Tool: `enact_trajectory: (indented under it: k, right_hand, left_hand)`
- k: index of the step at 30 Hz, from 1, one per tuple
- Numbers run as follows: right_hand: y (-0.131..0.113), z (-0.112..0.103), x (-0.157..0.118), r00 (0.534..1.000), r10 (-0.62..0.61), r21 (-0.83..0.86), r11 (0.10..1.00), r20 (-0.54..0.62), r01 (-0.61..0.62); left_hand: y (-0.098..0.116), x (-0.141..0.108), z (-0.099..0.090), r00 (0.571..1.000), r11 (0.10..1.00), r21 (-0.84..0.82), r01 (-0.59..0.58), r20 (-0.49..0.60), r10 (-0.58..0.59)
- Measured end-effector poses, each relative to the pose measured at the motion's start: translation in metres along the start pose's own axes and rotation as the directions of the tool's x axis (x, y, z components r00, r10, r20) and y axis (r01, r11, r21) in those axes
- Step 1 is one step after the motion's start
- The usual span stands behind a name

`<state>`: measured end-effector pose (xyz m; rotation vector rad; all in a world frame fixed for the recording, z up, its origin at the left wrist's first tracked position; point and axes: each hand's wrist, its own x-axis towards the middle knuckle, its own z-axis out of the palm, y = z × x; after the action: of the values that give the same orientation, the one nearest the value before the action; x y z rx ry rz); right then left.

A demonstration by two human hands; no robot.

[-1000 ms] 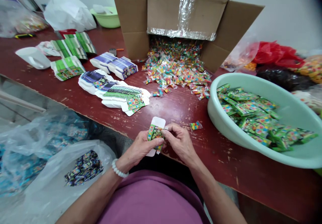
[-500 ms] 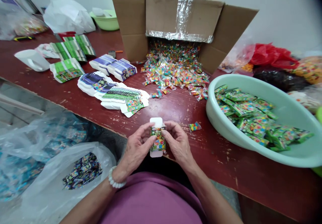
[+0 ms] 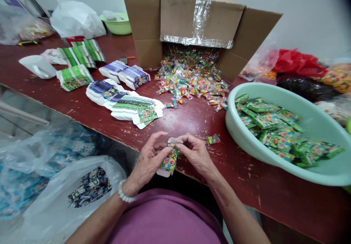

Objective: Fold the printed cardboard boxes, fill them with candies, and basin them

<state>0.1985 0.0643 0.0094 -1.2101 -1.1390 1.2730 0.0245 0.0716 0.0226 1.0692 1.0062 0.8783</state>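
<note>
A small green printed candy box point(image 3: 169, 160) is held between my hands at the table's front edge, tilted, with a white flap at its lower end. My left hand point(image 3: 150, 158) grips its left side, thumb on the printed face. At its top end, my right hand point(image 3: 194, 152) pinches the white upper flap between thumb and fingers. Just right of my right hand lies one clear packet of coloured candies point(image 3: 213, 139). Beyond my hands is a fanned row of flat green boxes point(image 3: 137, 105).
An open cardboard carton point(image 3: 201, 21) spills many candy packets point(image 3: 189, 76) onto the red table point(image 3: 186, 121). At right stands a pale green basin point(image 3: 233, 116) with filled green boxes. Bundled flat boxes point(image 3: 75, 76) and a white mug point(image 3: 38, 67) are at left; plastic bags point(image 3: 55, 193) sit below.
The box has tilted, its lower end swinging left. Its top flap, upright before, is now bent over under my right fingers.
</note>
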Motion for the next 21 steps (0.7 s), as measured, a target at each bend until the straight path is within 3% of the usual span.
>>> enact_trajectory:
  k: [3, 5, 7, 8, 11, 15, 21]
  right_hand:
    - [0.002, -0.003, -0.002, 0.993, -0.114, -0.099, 0.989, -0.029, 0.111]
    - [0.002, -0.003, -0.004, 0.983, -0.181, -0.129, 0.976, -0.040, 0.175]
    - [0.000, -0.003, -0.006, 0.975, -0.222, -0.200, 0.954, 0.021, 0.222]
    - [-0.001, -0.004, -0.006, 0.973, -0.224, -0.234, 0.944, 0.059, 0.232]
    - [-0.008, -0.005, -0.004, 0.987, -0.118, -0.202, 0.970, 0.107, 0.138]
    - [-0.016, -0.007, 0.001, 0.979, 0.100, -0.007, 0.995, 0.177, -0.100]
    - [-0.014, -0.004, 0.004, 0.983, 0.127, 0.034, 0.991, 0.131, -0.132]
  left_hand:
    - [0.004, -0.001, 0.002, 0.994, 0.988, -0.112, 0.105, 0.005, -0.105]
    - [0.005, -0.001, 0.003, 0.967, 0.956, -0.170, 0.241, 0.124, -0.222]
    - [0.004, -0.001, 0.005, 0.928, 0.913, -0.204, 0.354, 0.203, -0.314]
    - [0.004, -0.001, 0.006, 0.922, 0.903, -0.212, 0.374, 0.192, -0.337]
    - [0.002, 0.001, 0.008, 0.936, 0.921, -0.167, 0.352, 0.085, -0.342]
    - [0.001, 0.003, 0.007, 0.966, 0.968, -0.002, 0.252, 0.066, -0.251]
    - [0.002, 0.004, 0.005, 0.988, 0.991, 0.068, 0.111, 0.097, -0.118]
